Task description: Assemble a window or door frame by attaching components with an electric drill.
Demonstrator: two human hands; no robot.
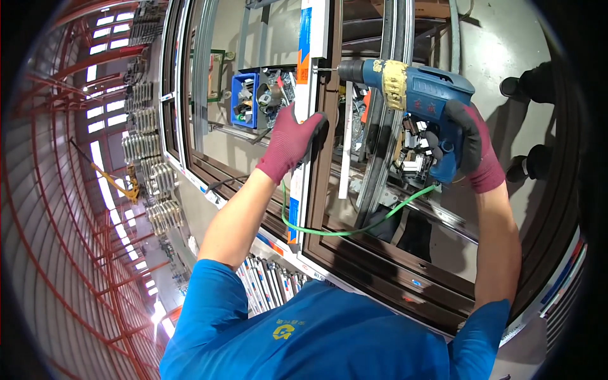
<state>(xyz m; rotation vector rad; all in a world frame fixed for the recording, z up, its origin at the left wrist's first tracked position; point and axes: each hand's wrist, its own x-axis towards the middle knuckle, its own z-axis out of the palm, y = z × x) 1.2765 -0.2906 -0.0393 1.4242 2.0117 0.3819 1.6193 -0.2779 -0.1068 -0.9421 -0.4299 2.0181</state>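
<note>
A blue power drill (pixel 421 88) with yellow tape round its body lies level in my right hand (pixel 470 136), which wears a maroon and black glove and is closed round the handle. The drill's bit points left and its tip meets, or nearly meets, the white-and-brown window frame bar (pixel 310 95). My left hand (pixel 294 140), gloved alike, rests on that bar below the bit, thumb spread from the fingers; the fingertips are partly hidden. From the drill's handle a green cord (pixel 354 233) loops left across the frame.
Beyond the bar stands a blue bin (pixel 243 98) of small parts, beside a tray of metal pieces (pixel 273 95). Metal rails (pixel 396 38) run under the frame. Another person's dark shoes (pixel 516 168) are at the right. Several profiles (pixel 269 278) stand near my body.
</note>
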